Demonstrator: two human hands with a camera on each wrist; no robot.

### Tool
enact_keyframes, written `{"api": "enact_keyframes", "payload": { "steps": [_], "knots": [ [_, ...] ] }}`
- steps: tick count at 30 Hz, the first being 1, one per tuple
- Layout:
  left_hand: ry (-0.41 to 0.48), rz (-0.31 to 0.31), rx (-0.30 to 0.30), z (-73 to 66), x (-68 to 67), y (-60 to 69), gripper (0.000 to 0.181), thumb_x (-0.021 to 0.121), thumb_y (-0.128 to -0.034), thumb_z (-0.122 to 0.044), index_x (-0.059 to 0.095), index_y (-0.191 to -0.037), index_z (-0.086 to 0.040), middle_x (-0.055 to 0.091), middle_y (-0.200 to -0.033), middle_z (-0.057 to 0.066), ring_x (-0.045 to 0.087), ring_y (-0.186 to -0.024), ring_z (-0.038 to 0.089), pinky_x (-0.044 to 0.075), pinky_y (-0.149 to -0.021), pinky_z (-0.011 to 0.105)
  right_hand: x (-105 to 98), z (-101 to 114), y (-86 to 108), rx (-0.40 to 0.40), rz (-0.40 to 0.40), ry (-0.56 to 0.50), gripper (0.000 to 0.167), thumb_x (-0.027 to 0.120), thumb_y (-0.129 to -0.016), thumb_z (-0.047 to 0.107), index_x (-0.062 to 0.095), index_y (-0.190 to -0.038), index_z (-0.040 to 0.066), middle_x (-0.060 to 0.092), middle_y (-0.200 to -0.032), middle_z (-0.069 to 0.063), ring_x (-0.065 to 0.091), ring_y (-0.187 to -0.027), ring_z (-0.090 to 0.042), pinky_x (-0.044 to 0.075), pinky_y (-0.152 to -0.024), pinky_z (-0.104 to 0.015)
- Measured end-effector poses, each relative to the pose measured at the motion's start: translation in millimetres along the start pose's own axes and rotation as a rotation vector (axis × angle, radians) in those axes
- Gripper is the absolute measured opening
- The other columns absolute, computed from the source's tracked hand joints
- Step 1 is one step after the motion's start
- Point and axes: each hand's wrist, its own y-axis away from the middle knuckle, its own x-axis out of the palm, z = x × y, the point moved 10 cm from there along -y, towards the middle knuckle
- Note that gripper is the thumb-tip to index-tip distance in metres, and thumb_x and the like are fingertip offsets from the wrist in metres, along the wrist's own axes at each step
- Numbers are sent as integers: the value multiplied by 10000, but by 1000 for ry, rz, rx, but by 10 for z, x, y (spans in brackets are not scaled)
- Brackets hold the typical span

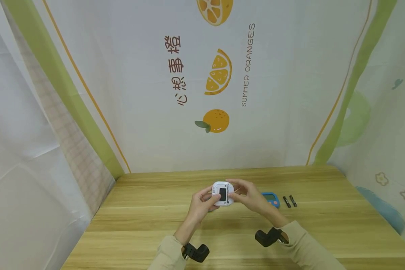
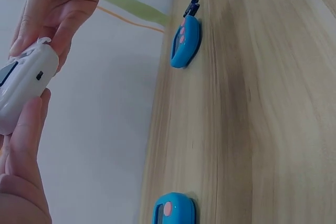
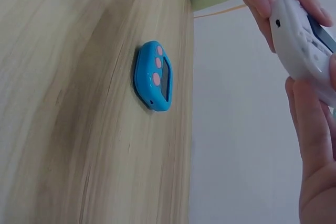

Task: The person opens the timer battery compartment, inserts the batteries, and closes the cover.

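A white, rounded digital timer (image 1: 216, 203) is held up above the table between both hands, a side with a dark rectangle (image 1: 222, 194) facing the head camera. My left hand (image 1: 198, 205) grips its left side, thumb on the face by the dark rectangle. My right hand (image 1: 251, 195) pinches the right side, its thumb near a narrow dark slot. In the left wrist view a small white piece (image 2: 44, 40) sticks up at the timer's edge by the right fingers; whether it is loose I cannot tell.
On the wooden table (image 1: 138, 225), a blue timer (image 1: 274, 201) with pink buttons lies beyond the right hand, with two small batteries (image 1: 290, 201) to its right. Another blue timer (image 3: 152, 77) lies to the left, mostly hidden behind the left hand in the head view. A printed curtain (image 1: 148, 142) hangs behind.
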Motion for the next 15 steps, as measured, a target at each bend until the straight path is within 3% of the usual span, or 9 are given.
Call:
{"api": "enact_keyframes", "payload": {
  "steps": [3, 7, 15],
  "knots": [
    [11, 1, 4, 16, -6, 8, 484, 611, -840, -120, 436, -1254, 60, 621, -991, 197, 636, -809, 196, 531, -690, 297, 13, -115, 10, 55, 25, -71, 459, 576, -840, 4, 406, -1259, -79, 569, -909, -210, 612, -773, -180, 539, -670, -302],
    [25, -3, 7, 39, -13, 9, 484, 612, -838, -115, 437, -1253, 63, 625, -985, 199, 635, -804, 186, 535, -675, 284, -8, -216, 41, 132, 1, -144, 446, 592, -838, 35, 415, -1235, -63, 588, -960, -225, 615, -836, -208, 528, -715, -329],
    [16, -23, -8, 75, -18, 25, 482, 618, -833, -109, 445, -1254, 50, 621, -995, 204, 635, -810, 199, 535, -676, 284, -60, -199, 58, 135, -73, -100, 347, 607, -830, 44, 473, -1129, -69, 569, -985, -241, 615, -819, -261, 538, -674, -336]
  ]
}}
